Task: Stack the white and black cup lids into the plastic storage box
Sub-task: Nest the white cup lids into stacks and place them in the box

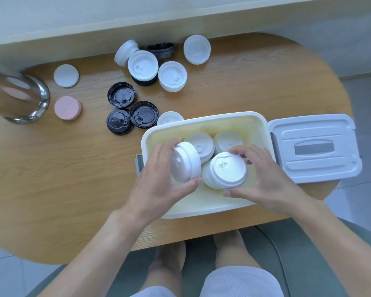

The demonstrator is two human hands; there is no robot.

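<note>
A rounded wooden tabletop [51, 179] fills most of the frame. At centre right on it sits the plastic storage box [204, 123], open, with its grey-white box lid [315, 147] lying flat just to its right. A metal flask [15, 97] lies at the left edge of the frame. Over the box, the left hand [156, 176] grips a tilted stack of white cup lids [185, 161], fingers and thumb curled round its rim, while the right hand [266, 179] grips a second white stack [228, 170] that sits low in the box. Two more white stacks [200, 146] stand inside the box behind them. In the upper middle of the frame loose white lids [172, 76] cluster on the tabletop, some upside down, with a short pile of black lids [161, 50] behind them. Three single black lids [121, 95] lie left of the box, and one white lid [169, 117] touches its far wall. At the upper left lie a grey coaster [66, 75] and a pink coaster [67, 108].
</note>
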